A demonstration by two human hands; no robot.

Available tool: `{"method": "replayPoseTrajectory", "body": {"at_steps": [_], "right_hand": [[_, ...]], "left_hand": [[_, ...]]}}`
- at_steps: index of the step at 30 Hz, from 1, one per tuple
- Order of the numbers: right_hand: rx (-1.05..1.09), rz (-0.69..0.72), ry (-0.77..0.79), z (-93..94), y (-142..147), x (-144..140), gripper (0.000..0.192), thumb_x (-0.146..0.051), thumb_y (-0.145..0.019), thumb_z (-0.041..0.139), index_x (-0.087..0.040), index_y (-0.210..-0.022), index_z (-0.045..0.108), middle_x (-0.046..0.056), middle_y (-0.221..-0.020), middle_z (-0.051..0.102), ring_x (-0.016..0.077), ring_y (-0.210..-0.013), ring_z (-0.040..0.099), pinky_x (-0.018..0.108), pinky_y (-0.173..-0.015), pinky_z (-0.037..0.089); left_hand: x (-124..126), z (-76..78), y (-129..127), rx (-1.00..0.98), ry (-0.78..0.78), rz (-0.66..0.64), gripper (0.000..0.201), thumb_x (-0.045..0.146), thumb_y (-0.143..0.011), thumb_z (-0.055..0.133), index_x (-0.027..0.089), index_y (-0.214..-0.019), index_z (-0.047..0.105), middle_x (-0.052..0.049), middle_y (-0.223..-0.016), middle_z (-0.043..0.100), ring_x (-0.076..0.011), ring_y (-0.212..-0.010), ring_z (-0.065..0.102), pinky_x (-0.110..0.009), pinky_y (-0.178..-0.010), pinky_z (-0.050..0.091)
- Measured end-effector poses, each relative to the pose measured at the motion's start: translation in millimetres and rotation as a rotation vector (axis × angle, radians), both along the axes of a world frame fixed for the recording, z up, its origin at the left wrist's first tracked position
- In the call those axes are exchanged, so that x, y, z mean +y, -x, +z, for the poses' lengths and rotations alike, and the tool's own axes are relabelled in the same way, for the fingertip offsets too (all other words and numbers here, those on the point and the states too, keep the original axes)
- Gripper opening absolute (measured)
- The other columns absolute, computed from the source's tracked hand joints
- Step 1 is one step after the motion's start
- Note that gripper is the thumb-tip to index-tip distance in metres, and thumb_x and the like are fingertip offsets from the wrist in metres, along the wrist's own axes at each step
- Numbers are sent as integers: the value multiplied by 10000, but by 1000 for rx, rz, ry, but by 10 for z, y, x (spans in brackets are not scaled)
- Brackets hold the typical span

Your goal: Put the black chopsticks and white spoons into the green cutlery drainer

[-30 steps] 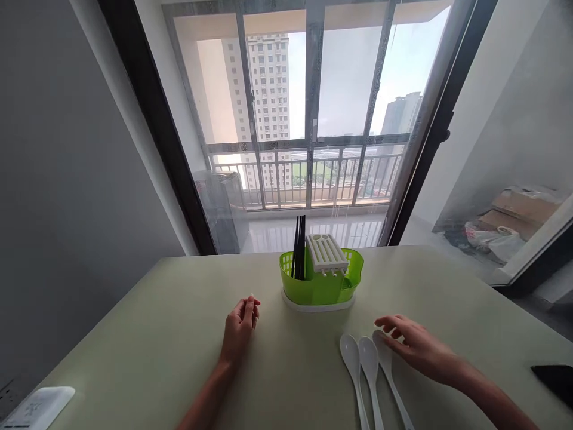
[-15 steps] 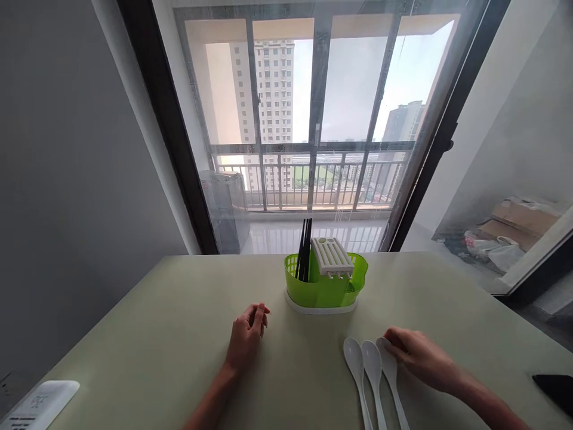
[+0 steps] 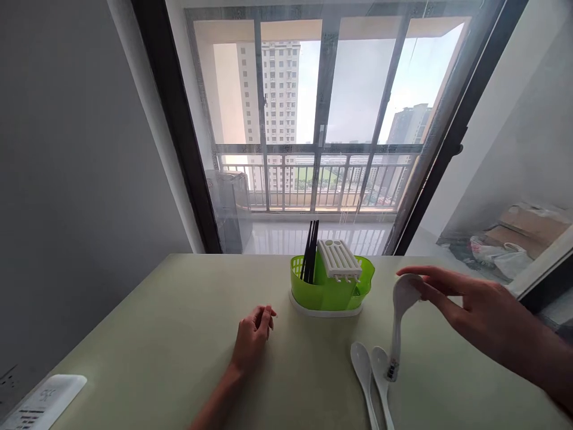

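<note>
My right hand (image 3: 465,298) pinches a white spoon (image 3: 397,322) by its bowl, held up off the table with the handle hanging down; a small label shows near the handle's end. Below it, two more white spoons (image 3: 362,361) lie side by side on the table, bowls pointing away from me. My left hand (image 3: 254,334) rests on the table with its fingers curled and nothing visible in them. Between and beyond my hands stands a green utensil holder (image 3: 329,295) with a white slotted top (image 3: 339,260). Black chopsticks (image 3: 310,254) stand in its left compartment.
The pale table (image 3: 188,334) reaches to a large glass door with dark frames (image 3: 179,137). A white device with a display (image 3: 47,400) lies at the near left. Bags and cardboard (image 3: 514,239) sit behind glass at the right.
My right hand has lifted the rightmost spoon off the table, moving up and to the right with it. My left hand stays in place on the table. The view has shifted slightly.
</note>
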State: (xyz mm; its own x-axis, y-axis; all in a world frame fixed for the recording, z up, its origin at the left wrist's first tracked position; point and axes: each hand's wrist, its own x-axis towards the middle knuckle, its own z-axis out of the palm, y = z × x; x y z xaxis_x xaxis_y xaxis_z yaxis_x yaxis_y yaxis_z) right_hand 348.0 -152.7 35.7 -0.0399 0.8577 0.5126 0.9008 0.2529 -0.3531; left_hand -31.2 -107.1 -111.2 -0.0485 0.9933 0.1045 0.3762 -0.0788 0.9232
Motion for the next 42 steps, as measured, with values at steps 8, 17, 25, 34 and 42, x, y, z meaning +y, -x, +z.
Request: {"method": "replayPoseTrajectory", "body": {"at_steps": [8,17,25,34,42], "right_hand": [[-88,96,-528,484,788,195,269,-410,-1045,534,-254,-1146,728,24,-1010,804,170,-728,735,246,-576,504],[-241,267,-553,-1,1126,615,199,-209,-1049,536,-206,-1123,721,43,-955,772,177,-843,690,298,-759,476],[-331,377,-496,-467,1166,674,294,-41,-966,595,-209,-1191,685,42,-1060,768,252,-1067,646,405,-939,427],[-316,382,-457,-621,1179,639,371,-2,-918,644,-240,-1201,672,34,-1088,758,305,-1278,551,487,-1101,368],[-321,381,-444,-685,1163,622,328,-11,-936,617,-213,-1189,671,52,-1140,747,306,-1313,537,503,-1110,382]], "left_hand": [[-34,21,-13,30,12,2,507,639,-962,423,206,-836,654,28,-659,529,-138,-557,442,-251,-563,352],[-36,-5,-21,54,23,9,496,631,-949,426,215,-829,668,22,-653,548,-137,-535,440,-239,-520,329],[-54,36,-32,89,7,3,492,610,-952,429,207,-813,673,17,-643,563,-138,-551,445,-242,-537,338],[-52,36,-34,87,27,2,506,626,-949,419,207,-833,678,17,-654,554,-140,-548,435,-246,-540,328],[-50,37,-32,94,35,6,524,646,-935,421,208,-835,691,9,-661,567,-144,-542,437,-245,-532,335]]}}
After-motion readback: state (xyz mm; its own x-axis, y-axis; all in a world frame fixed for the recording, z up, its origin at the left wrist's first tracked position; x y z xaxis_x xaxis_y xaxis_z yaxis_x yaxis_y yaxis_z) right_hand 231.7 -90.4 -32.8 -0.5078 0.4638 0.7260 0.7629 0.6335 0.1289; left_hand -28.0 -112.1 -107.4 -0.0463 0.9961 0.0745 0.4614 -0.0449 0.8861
